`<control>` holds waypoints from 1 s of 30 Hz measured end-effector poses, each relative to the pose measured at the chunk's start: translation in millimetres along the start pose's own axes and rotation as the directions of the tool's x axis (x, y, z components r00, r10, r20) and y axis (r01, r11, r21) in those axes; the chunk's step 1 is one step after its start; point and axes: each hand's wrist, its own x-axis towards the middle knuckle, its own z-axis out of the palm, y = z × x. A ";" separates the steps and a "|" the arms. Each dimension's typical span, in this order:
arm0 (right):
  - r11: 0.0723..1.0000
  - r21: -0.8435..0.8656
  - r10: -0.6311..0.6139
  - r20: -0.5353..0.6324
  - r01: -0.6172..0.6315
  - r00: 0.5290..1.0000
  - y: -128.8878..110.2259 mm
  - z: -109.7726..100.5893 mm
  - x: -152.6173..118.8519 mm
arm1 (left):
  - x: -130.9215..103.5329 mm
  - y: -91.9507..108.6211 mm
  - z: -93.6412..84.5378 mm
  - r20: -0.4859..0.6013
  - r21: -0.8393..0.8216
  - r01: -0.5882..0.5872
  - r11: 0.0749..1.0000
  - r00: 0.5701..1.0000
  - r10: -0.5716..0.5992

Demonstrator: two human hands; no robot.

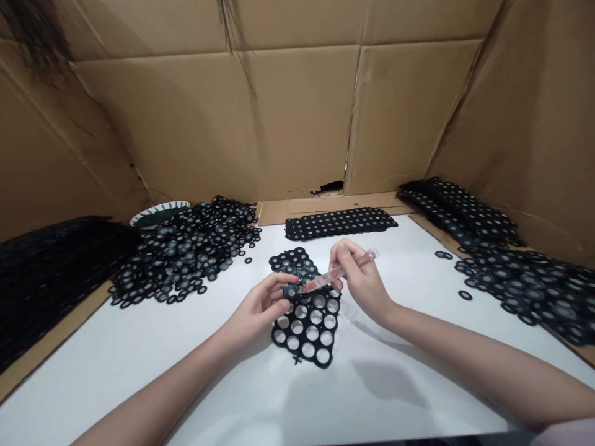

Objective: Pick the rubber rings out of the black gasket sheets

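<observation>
Between the thumb and fingers of my left hand (264,302) is a small black ring (291,291) with a pale centre, held above a black perforated sheet (309,332). My right hand (360,275) is closed around a clear, pen-like tool (331,274) with something reddish inside. The tool slants down to the left, its tip at or very near the ring; whether they touch I cannot tell. The sheet lies flat on the white table. Its near holes show white through them, while its far part carries rings or discs. My hands hide part of its middle.
A heap of loose black rings (186,254) lies at the left, by a patterned plate (160,214). Dark stacked sheets (56,279) fill the far left. Another perforated stack (341,223) lies behind; more sheets (460,207) and rings (534,291) are at right. Cardboard walls (297,118) enclose the white table (186,353).
</observation>
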 end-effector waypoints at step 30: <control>0.981 -0.193 0.026 0.128 -0.001 0.991 26.0 9.7 -19.5 | -6.9 -12.4 -4.7 -0.247 0.559 0.066 0.826 0.965 0.090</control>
